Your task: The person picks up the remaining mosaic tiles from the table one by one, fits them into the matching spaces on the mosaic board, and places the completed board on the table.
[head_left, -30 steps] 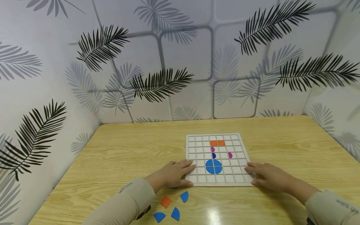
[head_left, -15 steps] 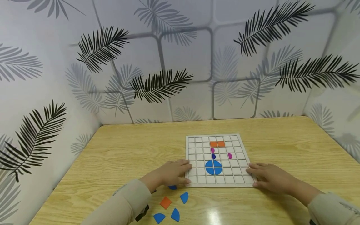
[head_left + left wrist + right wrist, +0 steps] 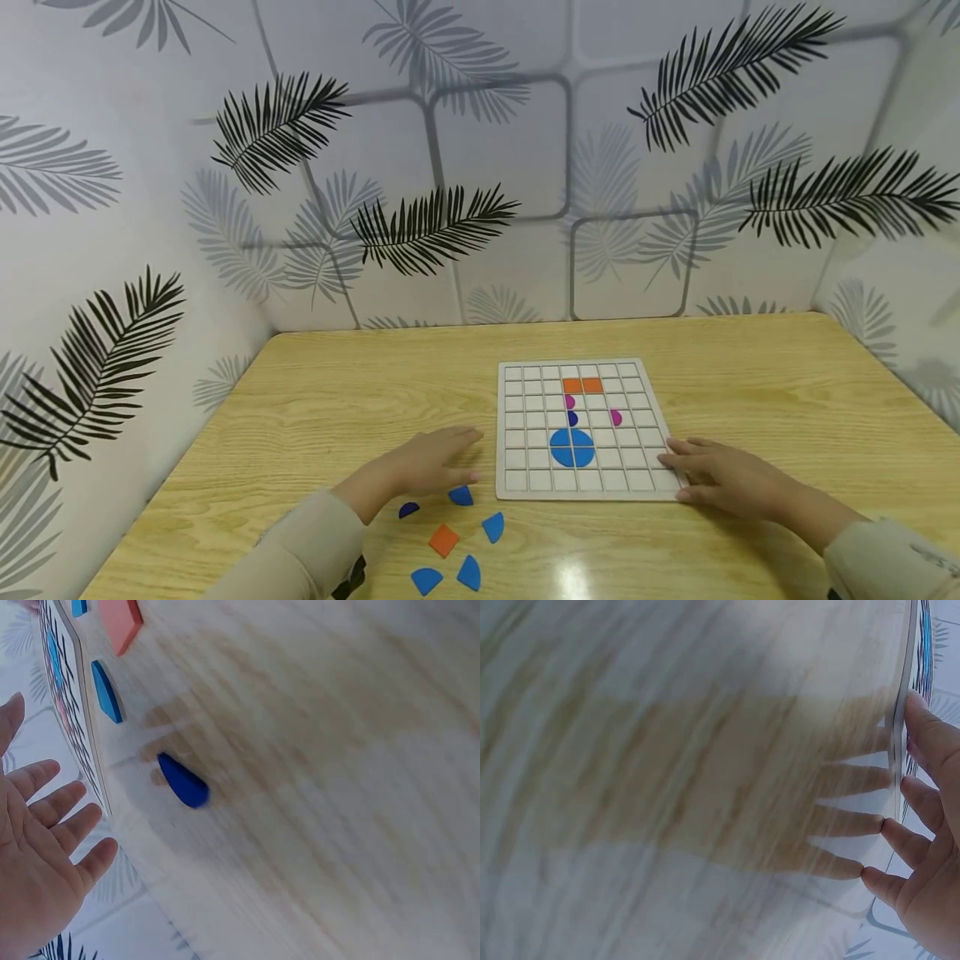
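A white grid board [image 3: 525,482] lies on the table, bearing two orange squares [image 3: 582,386], a blue circle made of quarter pieces [image 3: 572,447], two magenta half-circles [image 3: 617,417] and a dark blue half-circle [image 3: 573,418]. My left hand [image 3: 425,463] hovers just left of the board, apart from it, fingers spread and holding nothing, as the left wrist view [image 3: 45,847] also shows. At the board's right edge my right hand [image 3: 723,479] rests with extended fingers; in the right wrist view its fingertips [image 3: 919,712] touch the edge and the table.
Near my left hand lie loose pieces: a dark blue half-circle [image 3: 408,510], an orange square [image 3: 444,541] and several blue quarter-circles [image 3: 468,573]. The wooden table [image 3: 360,375] meets a leaf-patterned wall [image 3: 517,267] at the back.
My left hand has let go of the board's left edge and moved left, uncovering a blue quarter-circle and the dark blue half-circle. My right hand has barely moved.
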`<state>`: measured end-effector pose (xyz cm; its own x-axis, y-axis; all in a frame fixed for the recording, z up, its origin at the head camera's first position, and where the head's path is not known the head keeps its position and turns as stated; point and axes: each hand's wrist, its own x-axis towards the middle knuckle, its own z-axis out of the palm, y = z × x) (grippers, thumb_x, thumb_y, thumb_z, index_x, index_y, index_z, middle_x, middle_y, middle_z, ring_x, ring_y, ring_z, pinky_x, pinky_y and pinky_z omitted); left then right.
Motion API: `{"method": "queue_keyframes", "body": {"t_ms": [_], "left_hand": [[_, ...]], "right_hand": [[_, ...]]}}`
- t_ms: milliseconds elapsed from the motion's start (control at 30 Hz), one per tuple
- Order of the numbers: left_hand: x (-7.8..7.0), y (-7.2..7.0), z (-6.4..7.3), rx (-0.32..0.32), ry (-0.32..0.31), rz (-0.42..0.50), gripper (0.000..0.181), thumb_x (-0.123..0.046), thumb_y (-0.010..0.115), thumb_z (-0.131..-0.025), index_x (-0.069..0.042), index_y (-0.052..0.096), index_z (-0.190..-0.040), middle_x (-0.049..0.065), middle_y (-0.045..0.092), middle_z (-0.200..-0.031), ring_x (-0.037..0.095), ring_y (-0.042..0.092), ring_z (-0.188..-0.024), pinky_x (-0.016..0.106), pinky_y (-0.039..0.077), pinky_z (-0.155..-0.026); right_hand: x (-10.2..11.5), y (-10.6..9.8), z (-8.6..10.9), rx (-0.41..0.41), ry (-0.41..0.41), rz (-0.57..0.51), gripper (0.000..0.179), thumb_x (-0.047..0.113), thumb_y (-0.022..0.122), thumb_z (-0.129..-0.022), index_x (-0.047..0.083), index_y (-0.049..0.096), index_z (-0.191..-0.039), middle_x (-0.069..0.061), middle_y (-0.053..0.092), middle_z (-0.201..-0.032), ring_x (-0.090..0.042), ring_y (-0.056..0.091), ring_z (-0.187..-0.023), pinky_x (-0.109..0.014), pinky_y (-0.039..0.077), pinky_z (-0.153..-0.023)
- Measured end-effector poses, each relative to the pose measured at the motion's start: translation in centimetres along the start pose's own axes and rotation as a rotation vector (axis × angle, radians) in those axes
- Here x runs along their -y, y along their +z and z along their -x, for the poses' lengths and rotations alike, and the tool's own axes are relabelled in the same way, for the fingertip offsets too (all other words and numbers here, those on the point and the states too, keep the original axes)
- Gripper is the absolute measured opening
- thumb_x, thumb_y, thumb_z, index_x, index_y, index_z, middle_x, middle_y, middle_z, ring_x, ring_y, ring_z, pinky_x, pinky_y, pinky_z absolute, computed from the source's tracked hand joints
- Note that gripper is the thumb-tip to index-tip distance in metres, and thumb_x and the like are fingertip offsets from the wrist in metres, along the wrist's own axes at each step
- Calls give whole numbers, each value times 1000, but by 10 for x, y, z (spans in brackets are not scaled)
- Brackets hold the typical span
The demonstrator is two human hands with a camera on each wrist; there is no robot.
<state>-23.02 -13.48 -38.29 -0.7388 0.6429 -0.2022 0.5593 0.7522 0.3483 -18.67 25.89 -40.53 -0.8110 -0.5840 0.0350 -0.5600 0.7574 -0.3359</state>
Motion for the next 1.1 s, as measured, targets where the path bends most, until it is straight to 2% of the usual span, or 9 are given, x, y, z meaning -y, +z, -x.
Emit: {"method": "queue_keyframes", "body": {"t_ms": [167, 300, 500, 767, 933, 1100], "left_hand": [[6, 0, 10, -4, -7, 64, 61, -42, 46, -87, -7, 29, -134, 11, 29, -136, 25, 24, -124, 40, 21, -98], [8, -1, 17, -6, -36, 133, 63, -40, 49, -85, -6, 29, -134, 11, 29, -136, 27, 24, -124, 41, 21, -98], [8, -2, 24, -20, -32, 202, 61, -34, 55, -84, -3, 34, -131, 13, 35, -131, 30, 29, -121, 43, 24, -96], [6, 2, 22, 6, -18, 244, 53, -31, 59, -81, -2, 45, -123, 9, 49, -116, 25, 46, -106, 38, 37, -86], [6, 5, 19, 3, 22, 228, 47, -26, 63, -79, -3, 50, -118, 4, 52, -105, 20, 49, -96, 33, 40, -81], [8, 7, 17, -14, 34, 221, 37, -21, 65, -77, -7, 55, -109, -3, 49, -95, 16, 49, -88, 27, 41, -77]], "right_hand": [[0, 1, 0, 8, 16, -17, 55, 45, 52, -80, 4, 53, -117, -21, 41, -125, -45, 33, -112, -56, 27, -86], [0, 2, 1, -5, 18, -15, 55, 44, 52, -80, 4, 53, -117, -21, 40, -126, -45, 33, -112, -56, 28, -86], [-2, 7, 0, -42, -20, -7, 54, 41, 53, -80, 2, 53, -117, -23, 40, -124, -47, 33, -110, -57, 28, -84], [-5, 17, 5, -118, -82, -38, 50, 35, 55, -81, -1, 53, -116, -26, 42, -122, -50, 33, -108, -59, 29, -81], [-5, 19, 7, -126, -89, -66, 50, 34, 54, -82, 1, 51, -119, -25, 41, -123, -50, 32, -110, -60, 28, -81], [-5, 17, 7, -129, -104, -73, 49, 33, 54, -83, 1, 50, -120, -26, 40, -124, -50, 31, -110, -60, 28, -80]]}}
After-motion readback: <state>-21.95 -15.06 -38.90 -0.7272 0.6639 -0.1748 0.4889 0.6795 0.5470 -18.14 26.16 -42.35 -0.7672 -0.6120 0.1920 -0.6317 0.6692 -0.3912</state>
